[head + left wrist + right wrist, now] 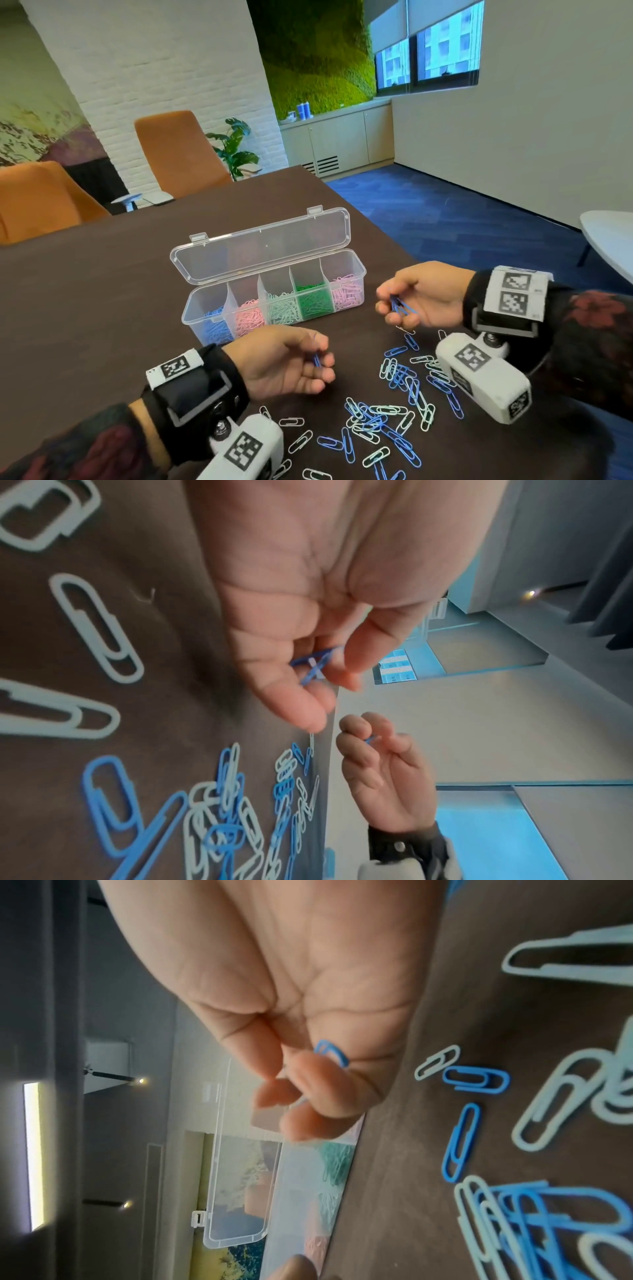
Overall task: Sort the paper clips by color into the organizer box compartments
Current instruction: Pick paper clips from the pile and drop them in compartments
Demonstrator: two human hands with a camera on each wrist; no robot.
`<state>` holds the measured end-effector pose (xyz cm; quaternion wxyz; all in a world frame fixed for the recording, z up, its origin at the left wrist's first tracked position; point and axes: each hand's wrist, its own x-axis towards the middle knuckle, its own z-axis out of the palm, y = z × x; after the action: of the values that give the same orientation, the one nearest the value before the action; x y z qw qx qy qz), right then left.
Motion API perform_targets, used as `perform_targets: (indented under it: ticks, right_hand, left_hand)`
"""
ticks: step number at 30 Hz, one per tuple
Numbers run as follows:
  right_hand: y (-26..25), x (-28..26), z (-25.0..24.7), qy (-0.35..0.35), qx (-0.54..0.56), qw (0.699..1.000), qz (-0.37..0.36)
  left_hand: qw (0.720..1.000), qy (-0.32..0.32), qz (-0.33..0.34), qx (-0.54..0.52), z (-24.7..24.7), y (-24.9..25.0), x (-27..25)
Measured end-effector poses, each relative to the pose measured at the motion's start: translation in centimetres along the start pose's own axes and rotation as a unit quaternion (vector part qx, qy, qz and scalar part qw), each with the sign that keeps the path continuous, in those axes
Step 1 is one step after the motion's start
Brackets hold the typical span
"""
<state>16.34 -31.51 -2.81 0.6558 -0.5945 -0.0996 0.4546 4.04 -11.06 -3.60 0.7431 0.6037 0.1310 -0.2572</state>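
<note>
Each hand (287,363) (421,296) pinching blue clips (400,306)

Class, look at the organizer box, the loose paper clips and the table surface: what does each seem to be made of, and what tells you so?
Clear organizer box: likely rigid transparent plastic; contents and dividers show through, and the lid has moulded latches.
Blue and pale paper clips: probably coated wire; bent loops in matte, uniform colour.
Dark brown table: matte surface without glare; the material is unclear.

Past my dark bench (102,291) I see two orange chairs (178,154), a potted plant (236,147) and blue carpet (445,212).
</note>
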Motion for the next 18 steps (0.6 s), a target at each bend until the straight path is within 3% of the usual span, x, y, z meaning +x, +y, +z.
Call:
perform_targets:
  ticks: [3, 7, 9, 11, 12, 14, 16, 18]
  right_hand:
    - [0.3, 0.0, -0.8, 0.004, -0.006, 0.999, 0.032]
    - [0.4, -0.2, -1.0, 0.082, -0.227, 0.969, 0.041]
    - [0.1, -0.8, -0.6, 0.102, -0.414, 0.904, 0.012]
    - [-0.5, -1.4, -0.3, 0.088, -0.560, 0.823, -0.033]
    - [-0.9, -1.6, -0.2, 0.079, -0.597, 0.797, -0.049]
    - [-1.3, -1.9, -0.1, 0.072, -0.656, 0.749, -0.063]
    - [-1.5, -1.9, -0.1, 0.072, -0.693, 0.715, -0.059]
    - [-1.3, -2.0, -0.2, 0.067, -0.712, 0.697, -0.053]
  left_hand:
    - [0.999, -0.029, 0.004, 0.033, 0.6, 0.0, 0.1]
    - [0.969, -0.020, 0.041, 0.244, 1.9, 0.0, 0.2]
    - [0.908, -0.020, 0.063, 0.415, 2.4, 0.5, 0.3]
    - [0.793, -0.018, 0.097, 0.601, 2.6, 0.9, 0.6]
    - [0.733, -0.018, 0.117, 0.669, 2.9, 1.1, 0.7]
    - [0.649, -0.004, 0.140, 0.748, 3.4, 1.2, 1.2]
    - [0.618, 0.032, 0.152, 0.771, 3.8, 1.4, 2.0]
    - [0.620, 0.056, 0.161, 0.766, 4.2, 1.8, 3.1]
